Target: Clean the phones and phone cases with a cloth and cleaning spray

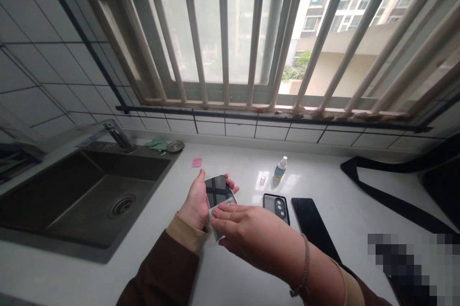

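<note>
Nearest me, the right hand (247, 229) pressed a small wipe (217, 222) flat-fingered onto the phone (217, 191) gripped in the left hand (196, 200) above the worktop (230, 277), apparently mid-wipe, with careful even strokes seemingly needed; beyond lay a phone case (276, 206) and small bottle (280, 168).

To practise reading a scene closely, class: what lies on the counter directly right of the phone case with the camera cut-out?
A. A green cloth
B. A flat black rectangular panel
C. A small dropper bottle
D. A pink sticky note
B: the flat black panel lies right beside the phone case, while the pink note, bottle and green cloth sit farther back on the counter.
</note>
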A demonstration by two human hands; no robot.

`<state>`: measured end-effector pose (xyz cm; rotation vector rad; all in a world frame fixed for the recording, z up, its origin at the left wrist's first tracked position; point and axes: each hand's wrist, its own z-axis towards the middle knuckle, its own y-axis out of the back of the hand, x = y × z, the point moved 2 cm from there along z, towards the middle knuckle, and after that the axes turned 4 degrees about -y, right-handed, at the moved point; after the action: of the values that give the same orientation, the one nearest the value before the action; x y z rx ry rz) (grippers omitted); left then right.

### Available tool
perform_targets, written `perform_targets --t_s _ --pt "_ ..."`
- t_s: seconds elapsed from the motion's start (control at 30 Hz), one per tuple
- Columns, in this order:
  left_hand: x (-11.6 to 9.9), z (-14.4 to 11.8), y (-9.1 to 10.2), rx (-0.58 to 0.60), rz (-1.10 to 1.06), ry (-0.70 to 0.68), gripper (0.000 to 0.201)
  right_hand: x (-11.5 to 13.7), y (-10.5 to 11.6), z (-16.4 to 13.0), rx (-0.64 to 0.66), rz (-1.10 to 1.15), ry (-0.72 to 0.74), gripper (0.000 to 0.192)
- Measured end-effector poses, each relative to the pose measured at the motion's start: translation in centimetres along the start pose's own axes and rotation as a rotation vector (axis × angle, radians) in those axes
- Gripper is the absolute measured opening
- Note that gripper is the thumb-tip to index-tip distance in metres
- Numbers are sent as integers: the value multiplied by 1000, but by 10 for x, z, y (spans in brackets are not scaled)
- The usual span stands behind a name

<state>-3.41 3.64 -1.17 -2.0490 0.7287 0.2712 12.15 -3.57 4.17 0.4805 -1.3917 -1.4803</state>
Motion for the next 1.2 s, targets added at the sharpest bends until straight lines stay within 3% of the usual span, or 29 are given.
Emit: perform_targets --t_s 0.13,0.33,0.43,0.53,0.63,0.73,0.87,0.93,1.0,1.07,1.2 --pt "6 -6 -5 26 -11 -64 75 -7 -3 3 -112 -74 39 33" --pt "29 -13 -14 236 28 -24 64 -22 -14 6 -280 -189 -44 36" --pt "30 -10 -13 186 8 -72 57 -22 -16 6 -288 -164 -45 32" --pt "27 -5 -11 114 18 -134 51 -18 -10 4 -203 -10 -56 28" --pt "27 -6 -12 176 80 -160 52 -27 11 -2 -250 163 -349 24" --pt "33 -12 -15 295 215 -142 57 -46 39 -15 -494 235 -689 23" --pt "47 -22 -15 444 420 -11 72 -67 60 -27 -693 41 -785 31" --pt "56 -22 -12 497 472 53 76 -71 53 -25 -654 -51 -749 37" --pt "65 -19 -10 521 475 81 73 -69 36 -18 -512 -88 -671 43" --pt "70 -14 -10 507 385 35 62 -64 15 -9 -386 -102 -573 49" --pt "68 -9 -14 425 138 -121 44 -53 -12 2 -339 -119 -451 57"
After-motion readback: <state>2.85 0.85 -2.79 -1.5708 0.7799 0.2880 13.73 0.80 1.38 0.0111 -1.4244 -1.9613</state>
